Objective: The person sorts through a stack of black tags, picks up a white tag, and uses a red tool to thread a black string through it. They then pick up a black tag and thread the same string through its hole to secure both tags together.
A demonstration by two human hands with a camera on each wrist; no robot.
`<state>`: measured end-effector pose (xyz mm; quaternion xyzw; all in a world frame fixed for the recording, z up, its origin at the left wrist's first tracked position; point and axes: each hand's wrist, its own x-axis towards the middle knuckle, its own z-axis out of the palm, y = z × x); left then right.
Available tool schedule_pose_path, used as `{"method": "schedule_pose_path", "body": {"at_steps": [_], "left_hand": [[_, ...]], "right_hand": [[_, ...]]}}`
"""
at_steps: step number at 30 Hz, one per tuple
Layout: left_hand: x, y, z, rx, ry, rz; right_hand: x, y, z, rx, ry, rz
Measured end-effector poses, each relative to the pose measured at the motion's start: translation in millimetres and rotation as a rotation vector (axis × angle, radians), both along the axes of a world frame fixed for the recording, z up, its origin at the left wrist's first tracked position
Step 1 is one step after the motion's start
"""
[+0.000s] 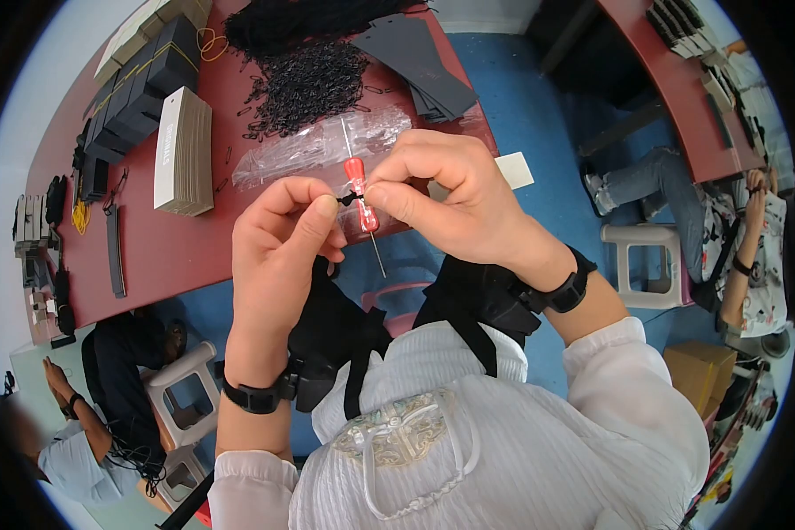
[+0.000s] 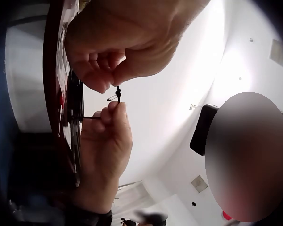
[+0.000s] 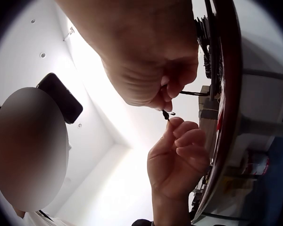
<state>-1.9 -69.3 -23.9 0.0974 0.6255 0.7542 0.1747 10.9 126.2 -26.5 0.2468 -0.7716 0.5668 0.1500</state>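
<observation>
Between the fingertips of both hands, held up in front of the chest, is a short black cord (image 1: pixel 351 200) with a small knot in it. My left hand (image 1: pixel 278 231) pinches one end between thumb and forefinger. The other end is pinched by my right hand (image 1: pixel 446 196). Both wrist views show the knot (image 2: pixel 118 92) between the two hands, with a small safety pin (image 2: pixel 112 98) hanging at it. Behind the cord in the head view, a red-handled tool (image 1: pixel 370 221) with a thin metal shaft lies at the table edge.
On the red table (image 1: pixel 172 258) are a heap of black safety pins (image 1: pixel 314 84), clear plastic bags (image 1: pixel 283 157), dark card tags (image 1: pixel 424 66), a stack of white-faced tags (image 1: pixel 184 155) and dark bundles (image 1: pixel 170 62). Other people sit on both sides, near white stools (image 1: pixel 642 265).
</observation>
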Motion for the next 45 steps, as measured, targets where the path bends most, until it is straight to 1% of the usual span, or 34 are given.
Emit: {"method": "schedule_pose_path", "body": {"at_steps": [1, 2, 4, 5, 7, 8, 9, 11, 12, 13, 15, 16, 17, 18, 20, 22, 24, 26, 28, 29, 30, 31, 33, 34, 36, 37, 39, 43, 45], "left_hand": [[1.5, 0.5, 0.6, -0.057, 0.048, 0.009], [3.1, 2.1, 2.2, -0.057, 0.048, 0.009], [6.0, 6.4, 5.9, -0.064, 0.089, 0.109], [7.3, 7.3, 5.9, -0.063, 0.088, 0.108], [10.0, 8.8, 5.9, -0.156, 0.411, 0.108], [11.5, 10.9, 7.7, -0.261, 0.566, 0.122], [11.9, 12.8, 9.6, -0.262, 0.566, 0.124], [9.6, 16.3, 12.1, -0.471, 0.896, 0.105], [6.6, 16.8, 4.8, -0.493, 0.951, 0.141], [4.9, 15.6, 3.8, -0.492, 0.951, 0.142], [1.3, 11.3, 2.8, -0.661, 1.09, 0.154], [0.1, 8.8, 2.2, -0.66, 1.09, 0.152], [-0.8, 6.1, 1.6, -0.712, 1.127, 0.15], [-1.5, 3.8, 1.1, -0.764, 1.164, 0.149], [0.4, 0.3, 0.2, -0.776, 1.156, 0.145], [3.5, -0.9, 0.0, -0.791, 1.143, 0.146], [7.2, 0.5, -0.4, -0.721, 0.965, 0.175], [8.4, 2.5, -1.2, -0.752, 1.005, 0.162], [6.4, 1.5, 0.6, -0.781, 1.057, 0.15], [3.7, -0.8, 0.6, -0.752, 1.018, 0.137], [2.5, -2.1, 0.1, -0.72, 0.974, 0.122], [2.4, -2.9, 0.3, -0.716, 0.973, 0.124], [3.4, -6.6, 1.8, -0.62, 0.833, 0.135], [3.8, -8.8, 1.6, -0.62, 0.833, 0.135], [3.8, -11.7, 1.1, -0.63, 0.824, 0.125], [3.7, -12.6, 1.8, -0.624, 0.826, 0.125], [3.3, -15.7, 4.1, -0.623, 0.805, 0.142], [-1.8, -27.2, 7.0, -0.624, 0.882, 0.199], [0.2, -34.7, 11.7, -0.674, 0.849, 0.222]], "right_hand": [[0.4, 0.4, 1.4, -0.014, -0.03, 0.011], [0.6, 0.6, 2.1, -0.029, -0.061, 0.021], [0.0, 0.5, 0.6, -0.032, -0.064, 0.027], [-0.1, 0.7, 0.0, -0.035, -0.067, 0.032], [0.7, 0.8, 0.3, -0.036, -0.089, 0.029], [1.0, 0.2, 0.7, -0.038, -0.11, 0.028], [0.9, -0.9, 1.4, -0.038, -0.11, 0.03], [0.5, -3.2, 3.2, -0.073, -0.161, 0.008], [0.5, -3.1, 4.0, -0.073, -0.161, 0.009], [0.5, -2.5, 4.8, -0.061, -0.175, 0.018], [-0.1, 0.8, 4.9, -0.049, -0.189, 0.025], [-0.8, 3.7, 4.3, 0.002, -0.123, 0.01], [-1.1, 5.7, 3.5, 0.053, -0.058, -0.004], [-1.4, 5.9, 2.5, 0.052, -0.058, -0.005], [-2.4, 6.2, 0.2, 0.042, -0.068, 0.031], [-2.5, 3.6, -1.7, 0.015, -0.099, 0.027], [-3.0, 1.8, -3.3, -0.013, -0.133, 0.027], [-3.5, 1.5, -4.6, 0.102, -0.04, 0.018], [-3.3, 2.1, -8.5, 0.08, -0.066, 0.028], [-3.4, 4.0, -10.2, 0.06, -0.093, 0.033], [-3.5, 8.2, -10.4, 0.122, -0.064, 0.048], [-0.9, 11.1, -8.4, 0.126, -0.065, 0.048], [7.0, 15.3, -3.2, 0.201, -0.015, -0.114], [10.6, 20.6, -1.7, 0.201, -0.016, -0.113], [17.9, 33.1, 1.8, 0.657, 0.109, -0.274], [19.9, 36.1, 3.6, 0.662, 0.11, -0.277], [22.8, 39.0, 6.0, 0.794, 0.057, -0.209], [24.4, 36.7, 5.1, 0.794, 0.14, -0.201], [27.4, 37.3, 3.8, 0.618, -0.03, -0.216]]}}
